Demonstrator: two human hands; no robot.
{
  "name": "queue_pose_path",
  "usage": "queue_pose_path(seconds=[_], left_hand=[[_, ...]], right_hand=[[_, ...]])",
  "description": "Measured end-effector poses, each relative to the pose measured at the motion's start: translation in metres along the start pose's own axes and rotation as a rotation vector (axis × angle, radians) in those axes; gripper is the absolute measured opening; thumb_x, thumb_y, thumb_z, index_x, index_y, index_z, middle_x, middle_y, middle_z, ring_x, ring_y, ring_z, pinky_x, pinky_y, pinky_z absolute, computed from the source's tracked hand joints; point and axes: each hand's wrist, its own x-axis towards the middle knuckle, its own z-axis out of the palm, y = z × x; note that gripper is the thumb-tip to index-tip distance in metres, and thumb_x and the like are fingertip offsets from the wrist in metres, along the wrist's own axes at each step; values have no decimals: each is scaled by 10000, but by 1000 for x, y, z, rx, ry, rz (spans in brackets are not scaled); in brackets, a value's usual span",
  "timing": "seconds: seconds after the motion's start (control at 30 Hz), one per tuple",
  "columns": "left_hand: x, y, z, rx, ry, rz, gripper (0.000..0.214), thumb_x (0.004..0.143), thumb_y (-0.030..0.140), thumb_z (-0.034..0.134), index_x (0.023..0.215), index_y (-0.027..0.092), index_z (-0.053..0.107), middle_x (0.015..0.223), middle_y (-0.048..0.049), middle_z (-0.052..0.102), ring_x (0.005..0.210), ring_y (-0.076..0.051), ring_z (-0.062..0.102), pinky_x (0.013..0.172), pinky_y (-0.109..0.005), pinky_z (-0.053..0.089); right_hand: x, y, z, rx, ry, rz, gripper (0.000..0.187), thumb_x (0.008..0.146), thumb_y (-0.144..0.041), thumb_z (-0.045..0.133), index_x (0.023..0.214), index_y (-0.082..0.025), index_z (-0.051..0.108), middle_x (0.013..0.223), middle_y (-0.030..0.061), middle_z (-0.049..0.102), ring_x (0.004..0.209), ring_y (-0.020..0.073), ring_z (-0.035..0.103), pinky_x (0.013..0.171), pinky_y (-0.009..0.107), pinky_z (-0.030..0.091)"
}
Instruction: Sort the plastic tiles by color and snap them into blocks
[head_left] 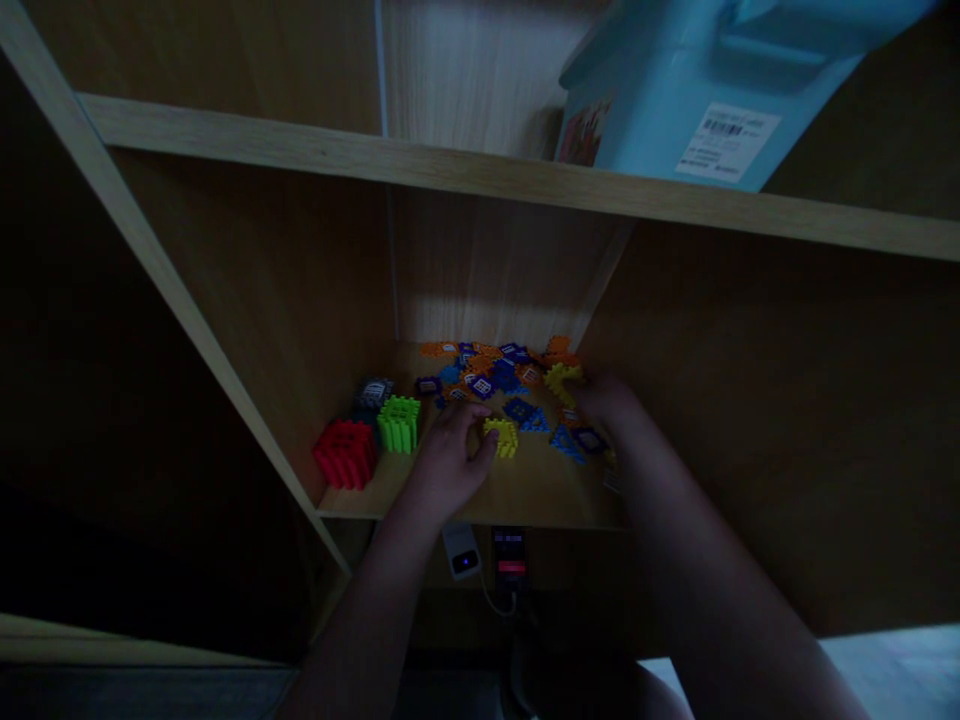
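My left hand (450,455) is over the lower shelf, its thumb and fingers curled at the left edge of a yellow interlocking plastic block (502,438). The thumb overlaps that edge. At the right, my right hand (602,398) reaches to a yellow interlocking piece (561,382). Its fingers overlap the piece's right side, but shadow and blur hide how they close. Between and behind my hands lie loose flat pieces: orange ones (480,364), dark blue ones (517,409) and blue triangles (566,443).
A green cube (399,424), a red cube (346,454) and a dark cube (374,391) stand at the shelf's left. Wooden side panels enclose it. Above, a light-blue bin (660,90) rests on the upper shelf (450,165). Below are a white device (461,550) and a phone-like device (510,560).
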Motion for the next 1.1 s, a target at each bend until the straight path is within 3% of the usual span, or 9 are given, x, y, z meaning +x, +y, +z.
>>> queue_pose_path(seconds=[0.17, 0.3, 0.43, 0.8, 1.1], left_hand=[[0, 0, 0, 15, -1, -9, 171, 1000, 183, 680, 1157, 241, 644, 1185, -75, 746, 1173, -275, 713, 1050, -466, 582], [0, -2, 0, 25, -8, -17, 173, 1004, 189, 681, 1165, 241, 645, 1182, -71, 743, 1165, -268, 715, 1047, -452, 579], [-1, -3, 1, 14, -16, -9, 187, 1008, 183, 678, 1184, 234, 642, 1181, -74, 740, 1166, -263, 715, 1048, -443, 579], [0, 3, -4, 36, -27, -25, 177, 1019, 191, 676, 1185, 245, 648, 1182, -71, 736, 1160, -264, 709, 1052, -453, 579], [0, 6, -6, 55, -30, -30, 167, 1017, 187, 671, 1173, 242, 657, 1157, -70, 729, 1134, -265, 705, 1040, -450, 577]], right_hand=[[-50, 2, 15, 95, -71, -41, 409, 1067, -474, 563, 1266, -209, 804, 1181, 125, 846, 1055, 271, 808, 842, 312, 590], [-70, 1, 29, 91, -44, -51, 492, 1060, -510, 571, 1352, -159, 753, 1333, 194, 790, 1200, 330, 764, 957, 369, 571], [-78, 3, 36, 51, 85, -33, 544, 1068, -490, 566, 1448, -118, 680, 1435, 220, 734, 1283, 353, 729, 1045, 401, 551], [-87, 11, 46, 114, 324, -128, 423, 1065, -395, 558, 1328, -147, 776, 1345, 196, 753, 1184, 319, 734, 1078, 405, 550], [-92, 4, 40, 125, 338, -103, 403, 1058, -336, 528, 1316, -160, 783, 1292, 179, 768, 1094, 307, 743, 998, 398, 564]])
